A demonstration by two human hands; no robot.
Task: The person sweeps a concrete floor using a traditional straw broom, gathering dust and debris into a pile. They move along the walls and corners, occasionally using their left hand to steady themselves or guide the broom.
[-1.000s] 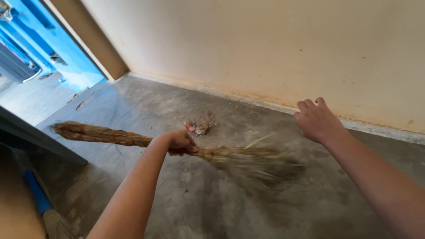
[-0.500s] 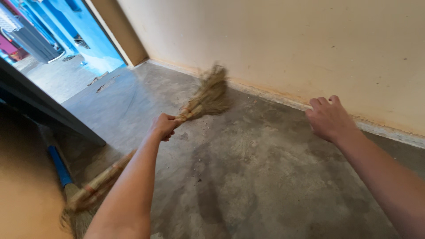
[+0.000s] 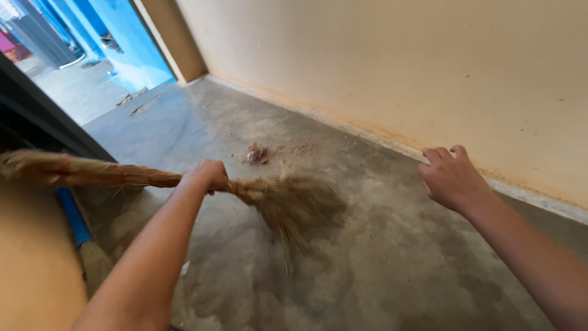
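A bare grey concrete floor [image 3: 380, 263] meets a cream wall [image 3: 398, 61], with a doorway to a blue-painted yard at upper left. The left hand [image 3: 207, 176] is closed tight round the bound neck of a straw broom [image 3: 153, 179], its blurred bristle head low over the floor just right of the fist. The right hand [image 3: 452, 178] hangs loosely curled near the wall, holding nothing. A small litter pile [image 3: 257, 153] lies beyond the bristles, apart from them. Sweeping well here likely means short, low strokes with the tips brushing the concrete, gathering dust toward that pile. No containers are in view; a second, blue-handled broom [image 3: 79, 236] lies at left
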